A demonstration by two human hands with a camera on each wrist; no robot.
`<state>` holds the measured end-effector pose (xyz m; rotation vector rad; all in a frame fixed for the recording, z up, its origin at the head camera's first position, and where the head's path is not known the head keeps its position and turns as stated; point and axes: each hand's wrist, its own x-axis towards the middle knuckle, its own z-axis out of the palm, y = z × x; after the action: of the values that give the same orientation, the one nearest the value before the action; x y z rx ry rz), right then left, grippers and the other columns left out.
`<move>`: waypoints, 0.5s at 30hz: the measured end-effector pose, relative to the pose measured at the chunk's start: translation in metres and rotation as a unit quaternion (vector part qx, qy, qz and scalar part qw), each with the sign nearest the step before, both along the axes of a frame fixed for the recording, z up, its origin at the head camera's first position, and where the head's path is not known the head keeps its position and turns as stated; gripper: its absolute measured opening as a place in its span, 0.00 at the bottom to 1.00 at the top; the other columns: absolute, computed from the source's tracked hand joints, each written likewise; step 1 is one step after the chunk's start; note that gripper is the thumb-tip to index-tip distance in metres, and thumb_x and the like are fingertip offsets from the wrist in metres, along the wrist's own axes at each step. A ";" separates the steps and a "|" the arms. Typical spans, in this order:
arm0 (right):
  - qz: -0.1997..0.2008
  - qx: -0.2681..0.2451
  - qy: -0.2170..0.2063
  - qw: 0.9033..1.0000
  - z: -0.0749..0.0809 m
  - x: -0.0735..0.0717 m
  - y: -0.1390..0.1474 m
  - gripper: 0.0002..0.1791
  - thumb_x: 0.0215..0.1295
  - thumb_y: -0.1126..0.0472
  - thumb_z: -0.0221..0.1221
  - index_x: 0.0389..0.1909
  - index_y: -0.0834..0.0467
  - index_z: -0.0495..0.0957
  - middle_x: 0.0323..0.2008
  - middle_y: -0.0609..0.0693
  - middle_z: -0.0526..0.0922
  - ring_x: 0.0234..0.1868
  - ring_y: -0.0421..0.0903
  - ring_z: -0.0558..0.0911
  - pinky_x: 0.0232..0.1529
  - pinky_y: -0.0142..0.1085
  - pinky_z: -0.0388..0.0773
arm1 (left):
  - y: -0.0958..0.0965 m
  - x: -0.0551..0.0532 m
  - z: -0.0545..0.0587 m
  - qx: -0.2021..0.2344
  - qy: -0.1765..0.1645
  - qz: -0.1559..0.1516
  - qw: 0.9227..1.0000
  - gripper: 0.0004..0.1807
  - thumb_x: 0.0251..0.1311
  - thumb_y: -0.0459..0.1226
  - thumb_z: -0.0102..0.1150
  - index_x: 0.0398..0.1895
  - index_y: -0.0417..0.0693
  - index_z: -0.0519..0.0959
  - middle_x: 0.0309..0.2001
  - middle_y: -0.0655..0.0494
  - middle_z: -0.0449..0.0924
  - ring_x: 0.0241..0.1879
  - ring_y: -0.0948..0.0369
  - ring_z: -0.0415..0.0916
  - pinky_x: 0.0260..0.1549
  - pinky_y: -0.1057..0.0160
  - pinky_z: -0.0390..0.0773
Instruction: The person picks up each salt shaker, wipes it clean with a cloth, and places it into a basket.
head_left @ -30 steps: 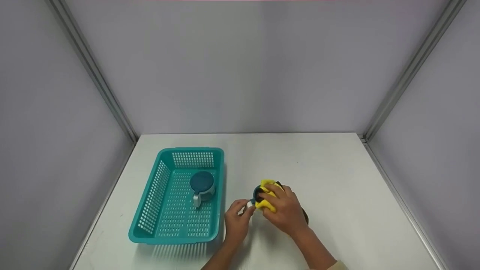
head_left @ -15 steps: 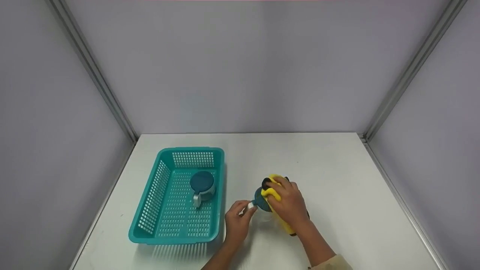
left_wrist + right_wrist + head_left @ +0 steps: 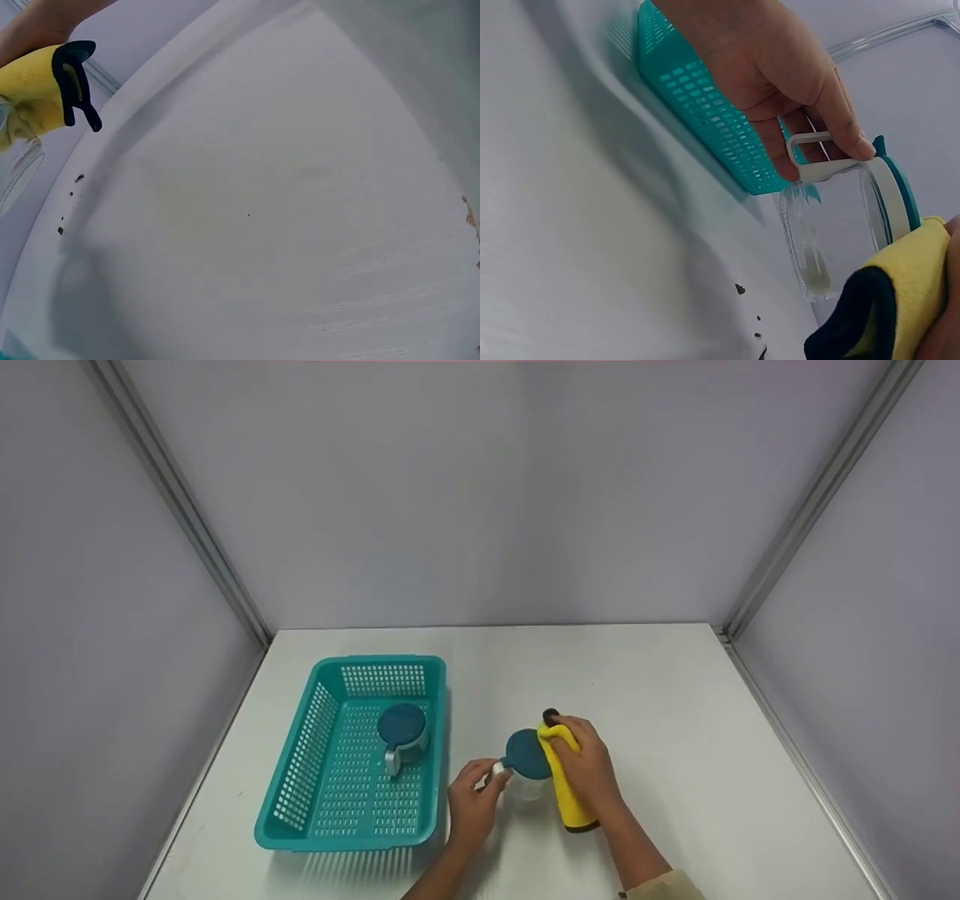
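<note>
My left hand point(image 3: 474, 802) grips the handle of a small clear jar point(image 3: 832, 225) by fingers and thumb. The jar has a white collar and a dark teal flip lid point(image 3: 526, 754), which is down over its mouth. In my right hand point(image 3: 586, 765) is a yellow cloth point(image 3: 570, 802) with a dark border, bunched between thumb and fingers. Its near edge overlaps the lid's right side, and its lower part hangs beside the jar. A second jar point(image 3: 403, 731) with the same teal lid and a grey handle sits in the teal basket point(image 3: 437, 810).
The basket stands on the white table point(image 3: 637, 675), left of my left hand. Grey panels enclose the table at the back point(image 3: 480, 510) and both sides. Several small dark specks point(image 3: 740, 289) mark the tabletop near the jar.
The teal lid has gone from raised to lying down over the jar. My right hand has drawn the cloth off to the right, and it now hangs straighter. My left hand keeps its grip.
</note>
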<state>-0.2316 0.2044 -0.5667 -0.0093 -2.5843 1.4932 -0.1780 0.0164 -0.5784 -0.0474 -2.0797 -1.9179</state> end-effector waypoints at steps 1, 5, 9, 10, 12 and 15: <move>-0.003 -0.004 0.002 1.000 -0.001 0.000 0.000 0.19 0.70 0.48 0.57 0.61 0.38 0.75 0.63 0.39 0.73 0.47 0.44 0.76 0.52 0.39 0.78 | 0.000 -0.001 -0.001 0.003 -0.001 0.001 1.000 0.06 0.60 0.31 0.65 0.40 0.42 0.84 0.38 0.52 0.81 0.35 0.63 0.76 0.36 0.69 0.84; -0.022 0.001 0.028 0.999 -0.001 0.001 0.000 0.20 0.70 0.47 0.57 0.61 0.39 0.75 0.64 0.41 0.72 0.51 0.43 0.76 0.55 0.40 0.78 | -0.001 -0.003 -0.004 0.013 -0.009 0.004 1.000 0.06 0.60 0.31 0.65 0.40 0.43 0.84 0.38 0.52 0.81 0.35 0.64 0.75 0.36 0.69 0.84; -0.029 0.025 0.081 0.996 0.001 0.006 -0.002 0.20 0.69 0.50 0.59 0.62 0.41 0.76 0.66 0.43 0.71 0.55 0.43 0.76 0.57 0.41 0.79 | -0.001 -0.005 -0.006 0.011 -0.013 0.011 1.000 0.05 0.60 0.32 0.65 0.39 0.44 0.84 0.38 0.52 0.81 0.35 0.63 0.76 0.36 0.69 0.84; -0.025 0.039 0.102 0.994 0.001 0.007 -0.003 0.21 0.68 0.52 0.60 0.61 0.42 0.76 0.66 0.44 0.71 0.55 0.43 0.76 0.56 0.41 0.79 | -0.001 -0.005 -0.006 0.010 -0.012 0.014 1.000 0.05 0.60 0.32 0.65 0.39 0.44 0.84 0.38 0.53 0.81 0.35 0.62 0.76 0.36 0.68 0.84; -0.012 0.079 0.153 0.985 0.002 0.010 -0.005 0.22 0.65 0.55 0.62 0.60 0.44 0.78 0.65 0.45 0.72 0.55 0.43 0.76 0.54 0.41 0.81 | 0.000 -0.005 -0.007 0.008 -0.008 0.020 1.000 0.04 0.60 0.32 0.65 0.38 0.44 0.85 0.37 0.53 0.81 0.34 0.61 0.77 0.35 0.68 0.84; 0.021 0.151 0.246 0.957 0.003 0.013 -0.009 0.24 0.57 0.58 0.66 0.57 0.48 0.80 0.63 0.46 0.75 0.53 0.45 0.76 0.49 0.41 0.83 | 0.000 -0.006 -0.006 0.001 0.002 0.025 1.000 0.04 0.60 0.32 0.65 0.38 0.43 0.85 0.37 0.53 0.82 0.33 0.58 0.78 0.34 0.66 0.84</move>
<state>-0.2186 0.1949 -0.5640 0.4033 -2.3685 0.9391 -0.1838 0.0165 -0.5843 0.0012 -2.0559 -1.8900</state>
